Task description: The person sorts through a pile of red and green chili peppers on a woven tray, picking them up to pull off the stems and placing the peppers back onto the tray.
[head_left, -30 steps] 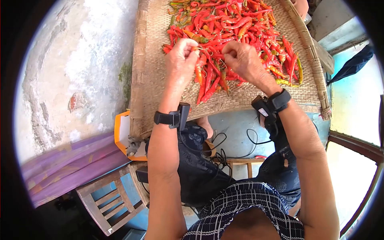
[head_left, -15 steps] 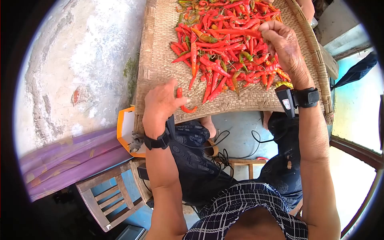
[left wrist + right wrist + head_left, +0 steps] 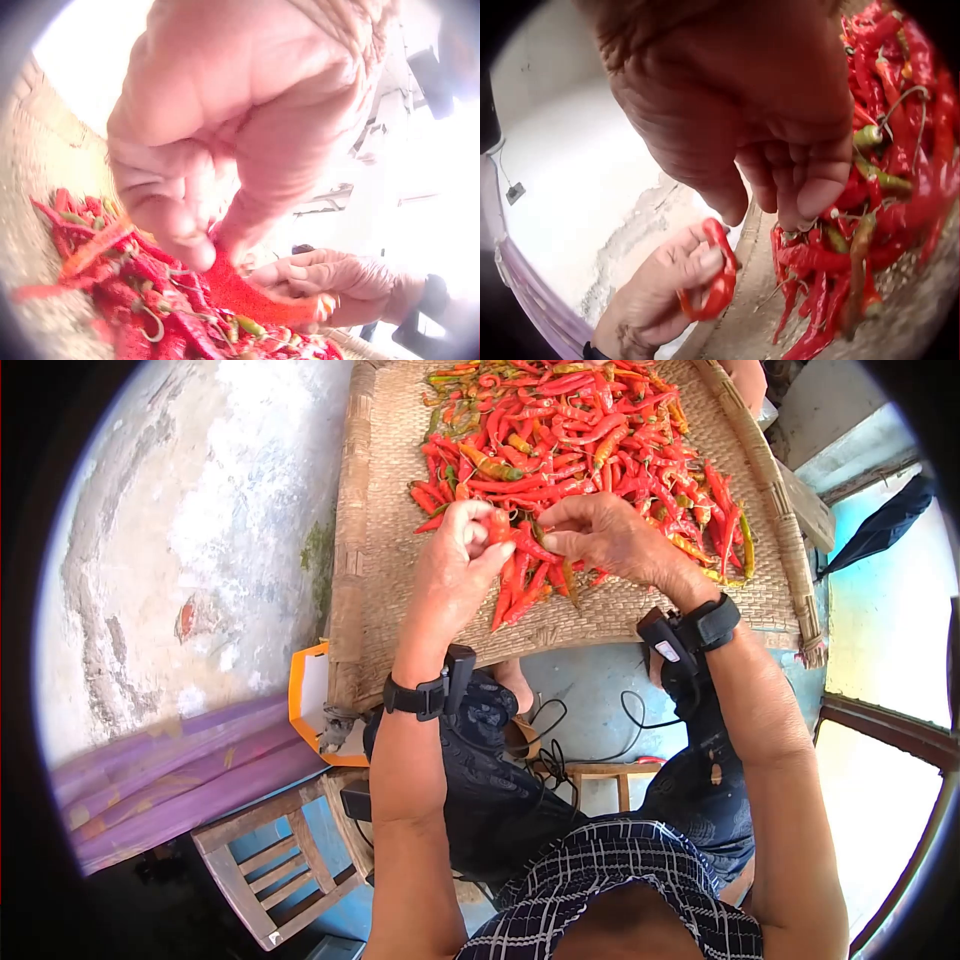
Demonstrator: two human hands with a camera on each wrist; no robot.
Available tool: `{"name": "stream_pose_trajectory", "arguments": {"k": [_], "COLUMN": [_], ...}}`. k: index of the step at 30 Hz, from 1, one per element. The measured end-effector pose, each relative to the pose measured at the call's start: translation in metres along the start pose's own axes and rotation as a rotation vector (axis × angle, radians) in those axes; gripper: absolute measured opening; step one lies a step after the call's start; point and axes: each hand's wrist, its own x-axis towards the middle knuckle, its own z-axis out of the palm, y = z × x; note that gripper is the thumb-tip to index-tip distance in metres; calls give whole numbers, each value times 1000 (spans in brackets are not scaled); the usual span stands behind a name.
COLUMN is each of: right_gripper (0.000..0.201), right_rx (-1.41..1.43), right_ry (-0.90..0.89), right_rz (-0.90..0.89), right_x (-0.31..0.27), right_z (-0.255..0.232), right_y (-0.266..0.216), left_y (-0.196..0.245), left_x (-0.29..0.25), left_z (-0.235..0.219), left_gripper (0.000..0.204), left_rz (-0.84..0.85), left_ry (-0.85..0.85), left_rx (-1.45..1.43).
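My left hand (image 3: 452,572) pinches a red chili pepper (image 3: 721,289) between thumb and fingers, at the near left of a pile of red chilies (image 3: 560,460). The pepper bends in a curve below the thumb in the right wrist view. In the left wrist view a red chili (image 3: 262,300) stretches from the fingertips toward the other hand. Close by on the right, my right hand (image 3: 615,540) has thumb and fingertips drawn together over the pile's near edge. A thin stem (image 3: 806,225) shows at those fingertips. Green and brownish chilies (image 3: 862,247) lie among the red ones.
The pile lies on a woven tray (image 3: 380,510) with a raised rim. A rough wall (image 3: 220,510) runs along the left. An orange-edged box (image 3: 310,690) and a wooden chair (image 3: 270,860) stand at lower left; black cables (image 3: 555,750) hang below. Another person's arm (image 3: 745,380) shows at top right.
Half a second ago my left hand was lower left by the tray's bare edge with a curved chili; it has moved up beside the pile. My right hand, then holding a long chili, came down and left.
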Motion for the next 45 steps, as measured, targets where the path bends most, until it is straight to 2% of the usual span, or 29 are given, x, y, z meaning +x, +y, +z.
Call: {"name": "stream_pose_trajectory", "arguments": {"k": [1, 3, 7, 9, 10, 11, 12, 13, 14, 15, 16, 18, 19, 20, 22, 24, 26, 27, 28, 30, 31, 32, 34, 35, 36, 38, 42, 44, 45], "right_gripper": [31, 35, 35, 25, 25, 24, 23, 23, 23, 23, 23, 25, 27, 27, 27, 24, 21, 19, 17, 17, 17, 17, 13, 11, 11, 13, 16, 22, 26], "right_rx": [112, 290, 301, -46, -48, -20, 8, 5, 294, 583, 580, 14, -52, -53, -475, -564, -652, -653, -653, -631, -613, -618, -278, -68, -70, 227, 21, -42, 312], "right_ry": [-67, -163, -184, -134, -135, -56, 22, 20, 314, 607, 605, 515, 303, 303, -42, -32, -17, 8, 34, 52, 64, 63, 189, 192, 189, 110, -85, -49, 206], "right_rz": [44, 91, 164, 137, 138, 130, 121, 121, 37, -51, -51, -94, -58, -58, -306, -254, -204, -218, -233, -231, -230, -233, -249, -113, -114, 129, 203, 150, 90], "right_x": [0, 2, 2, 6, 6, 6, 8, 12, 16, 17, 16, 10, 3, -1, -8, -16, -15, -13, -12, -11, -8, -5, 1, 2, 1, 0, 1, 6, 11], "right_z": [3, 6, 1, -7, -14, -24, -30, -33, -35, -37, -38, -40, -35, -28, -10, 7, 15, 17, 18, 15, 12, 9, 5, 4, 3, 1, -7, -16, -19], "right_y": [-2, -8, -12, -4, -1, 1, 1, 1, 1, 2, 5, 9, 7, 9, 20, 24, 26, 27, 27, 25, 23, 21, 16, 14, 8, -3, 2, 0, -2], "left_y": [16, 19, 16, 14, 13, 11, 10, 7, 4, 0, -4, -7, -9, -10, -7, -5, -8, -10, -11, -7, 1, 3, 4, 4, 6, 7, 9, 6, 4], "left_x": [0, 5, 12, 12, 11, 10, 9, 8, 7, 8, 7, 6, 9, 11, 13, 15, 23, 26, 29, 32, 29, 29, 28, 25, 25, 24, 23, 23, 23], "left_z": [5, 18, 23, 21, 18, 17, 17, 19, 22, 27, 32, 38, 36, 31, 21, 18, -2, -7, -7, -8, -11, -12, -14, -13, -10, -9, -7, -8, -6], "left_gripper": [35, 32, 28, 28, 26, 24, 24, 25, 26, 28, 28, 27, 26, 26, 25, 21, 16, 13, 13, 14, 16, 16, 14, 14, 14, 15, 13, 12, 12], "left_rz": [-123, -87, -45, -59, 49, 157, 157, 288, 418, 445, 445, 395, 438, 438, 391, 396, 212, 97, 99, 62, -62, -59, -121, -125, -127, -121, -158, -202, -203], "left_ry": [-33, -34, -17, -9, -9, -6, -4, -40, -78, -103, -100, -100, -75, -74, -93, -85, -84, -73, -75, 83, 65, 69, -16, -14, -31, -43, -56, -48, -48], "left_rx": [-302, -315, -319, -346, -56, 233, 230, 416, 601, 663, 660, 900, 947, 946, 920, 946, 511, 451, 455, -101, -184, -187, -467, -470, -529, -590, -564, -489, -490]}}
